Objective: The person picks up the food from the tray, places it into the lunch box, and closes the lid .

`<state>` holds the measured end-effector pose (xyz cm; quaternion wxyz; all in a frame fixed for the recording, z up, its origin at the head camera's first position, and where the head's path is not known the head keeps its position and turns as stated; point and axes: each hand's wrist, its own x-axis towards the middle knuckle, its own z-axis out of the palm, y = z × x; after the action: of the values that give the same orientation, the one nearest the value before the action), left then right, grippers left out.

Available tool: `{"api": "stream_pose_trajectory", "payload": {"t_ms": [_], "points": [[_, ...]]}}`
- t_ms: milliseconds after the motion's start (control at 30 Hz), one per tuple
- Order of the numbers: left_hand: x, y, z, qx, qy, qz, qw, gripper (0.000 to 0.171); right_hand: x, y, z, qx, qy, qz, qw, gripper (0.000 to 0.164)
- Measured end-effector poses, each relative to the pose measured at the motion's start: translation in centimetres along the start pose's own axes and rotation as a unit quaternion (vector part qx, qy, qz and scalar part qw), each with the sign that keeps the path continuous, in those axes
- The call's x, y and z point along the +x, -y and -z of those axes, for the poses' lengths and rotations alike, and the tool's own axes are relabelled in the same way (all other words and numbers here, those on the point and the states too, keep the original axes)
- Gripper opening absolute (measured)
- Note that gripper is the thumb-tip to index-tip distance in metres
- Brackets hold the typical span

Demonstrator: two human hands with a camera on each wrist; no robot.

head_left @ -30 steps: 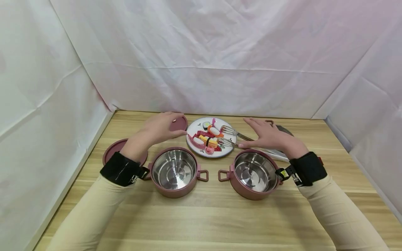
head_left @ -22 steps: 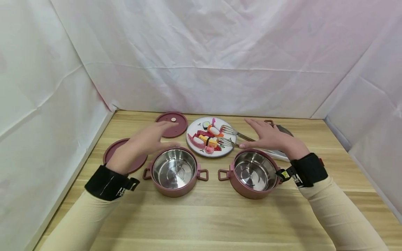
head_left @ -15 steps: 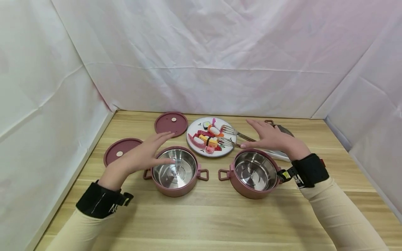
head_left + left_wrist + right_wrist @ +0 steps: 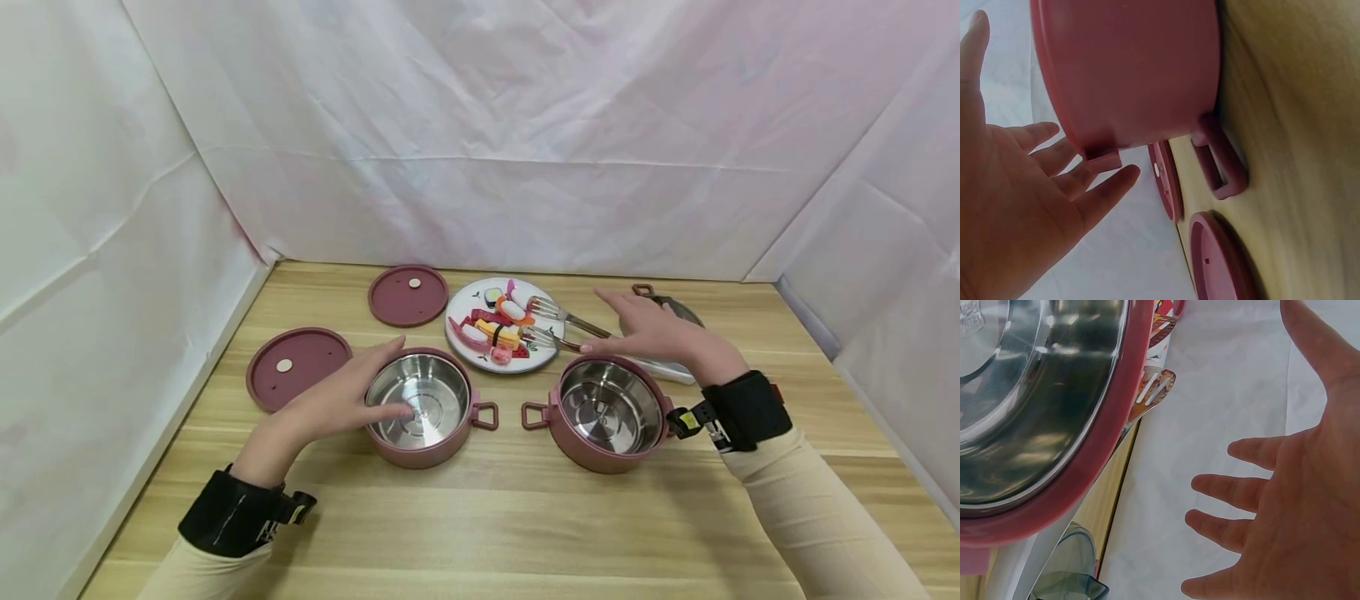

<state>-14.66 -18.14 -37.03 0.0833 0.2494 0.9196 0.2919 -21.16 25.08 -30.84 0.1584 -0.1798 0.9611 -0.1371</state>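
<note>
A person's left hand (image 4: 341,398), fingers loosely spread and gripping nothing, is over the left pot (image 4: 420,456), hiding its outer handle in the head view; whether hand and rim touch is unclear. The right hand (image 4: 654,330), also spread and holding nothing, is beyond the far rim of the right pot (image 4: 592,457). It partly covers a dark object (image 4: 678,312) and the ends of two forks (image 4: 576,322) resting on a plate (image 4: 463,302). The left wrist view cuts off the left pot and one lid (image 4: 1215,265).
</note>
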Motion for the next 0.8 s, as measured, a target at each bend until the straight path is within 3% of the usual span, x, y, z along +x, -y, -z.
{"api": "stream_pose_trajectory", "payload": {"t_ms": [233, 400, 800], "points": [[-0.4, 0.4, -0.6, -0.010, -0.006, 0.005, 0.9999, 0.110, 0.3, -0.2, 0.0, -0.003, 0.001, -0.004, 1.000, 0.103], [-0.7, 0.6, -0.9, -0.031, 0.007, 0.007, 0.9995, 0.122, 0.3, -0.7, 0.2, 0.000, -0.010, 0.005, 1.000, 0.101], [-1.0, 0.9, -1.4, -0.046, 0.015, 0.009, 0.9988, 0.132, 0.5, -3.0, 0.7, 0.063, -0.053, -0.004, 0.997, 0.083]]}}
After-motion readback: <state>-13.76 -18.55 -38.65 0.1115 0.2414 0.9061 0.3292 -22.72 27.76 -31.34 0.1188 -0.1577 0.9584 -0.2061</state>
